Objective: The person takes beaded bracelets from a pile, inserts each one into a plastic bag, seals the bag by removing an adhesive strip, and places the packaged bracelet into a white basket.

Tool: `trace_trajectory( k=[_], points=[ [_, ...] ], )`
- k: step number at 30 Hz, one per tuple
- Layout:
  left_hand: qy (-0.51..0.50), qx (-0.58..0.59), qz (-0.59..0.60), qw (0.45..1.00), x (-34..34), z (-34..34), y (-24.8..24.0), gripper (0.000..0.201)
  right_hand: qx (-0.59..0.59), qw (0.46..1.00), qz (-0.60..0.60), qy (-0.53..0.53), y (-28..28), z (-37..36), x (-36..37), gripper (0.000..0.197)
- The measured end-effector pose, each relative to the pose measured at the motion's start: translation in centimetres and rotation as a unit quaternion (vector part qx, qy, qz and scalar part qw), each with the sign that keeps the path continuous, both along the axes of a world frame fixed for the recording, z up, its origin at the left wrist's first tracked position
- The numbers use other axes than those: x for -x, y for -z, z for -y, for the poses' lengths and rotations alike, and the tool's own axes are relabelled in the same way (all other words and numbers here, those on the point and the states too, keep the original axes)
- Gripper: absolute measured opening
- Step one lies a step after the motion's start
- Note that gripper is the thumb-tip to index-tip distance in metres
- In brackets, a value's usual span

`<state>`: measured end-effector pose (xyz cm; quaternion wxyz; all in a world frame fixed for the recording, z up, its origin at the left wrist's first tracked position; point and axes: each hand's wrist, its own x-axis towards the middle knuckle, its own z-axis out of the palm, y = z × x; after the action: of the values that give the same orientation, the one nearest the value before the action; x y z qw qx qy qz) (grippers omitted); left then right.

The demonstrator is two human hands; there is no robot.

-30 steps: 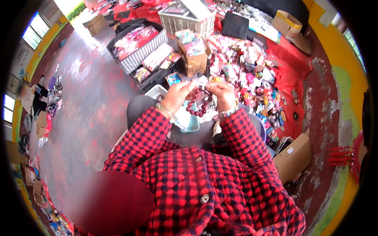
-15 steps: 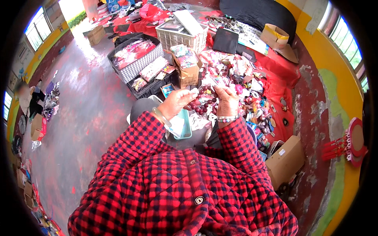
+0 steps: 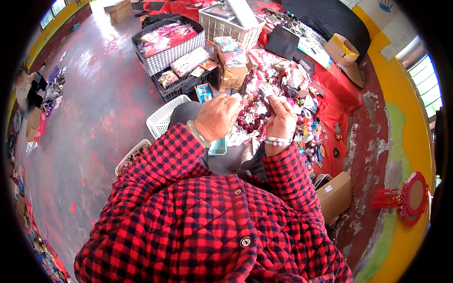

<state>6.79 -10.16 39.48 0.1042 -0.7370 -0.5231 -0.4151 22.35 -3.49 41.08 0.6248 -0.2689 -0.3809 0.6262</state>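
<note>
A loop of dark red round beads (image 3: 250,125) hangs between my two hands, above my lap. My left hand (image 3: 216,119), with a pale bangle on its wrist, is closed in a pinch at the left side of the loop. Something small and white shows at its fingertips. My right hand (image 3: 282,123), wearing bracelets of small beads, pinches the loop's right side between thumb and fingers. A pale, shiny piece sticks up by the right fingertips; I cannot make out what it is. Below the beads sits a teal basket (image 3: 218,147), partly hidden by my left hand.
Ahead lies a heap of small packaged trinkets (image 3: 283,80) on red cloth (image 3: 337,101). Left of it stand a cardboard box (image 3: 232,75), a houndstooth bin (image 3: 174,52) and a white basket (image 3: 163,120). Another carton (image 3: 336,195) rests by my right arm, near the wall.
The view has tipped and shifted, bringing the white basket at my left into fuller sight. My left hand has turned, showing more of its back. Both hands still hold the bead loop.
</note>
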Motion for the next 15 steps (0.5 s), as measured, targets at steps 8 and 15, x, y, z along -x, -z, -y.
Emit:
trace_trajectory(
  k=[8,15],
  points=[
    [0.215,0.250,0.505,0.798,2.3,-1.6,1.2,0.024,-0.007,0.990,0.135,0.025,2.3,-3.2,2.0,0.008],
    [0.159,0.236,0.554,0.782,8.4,-3.3,3.9,0.024,-0.118,0.963,0.207,-0.127,1.5,-4.7,6.2,0.045]
  ],
)
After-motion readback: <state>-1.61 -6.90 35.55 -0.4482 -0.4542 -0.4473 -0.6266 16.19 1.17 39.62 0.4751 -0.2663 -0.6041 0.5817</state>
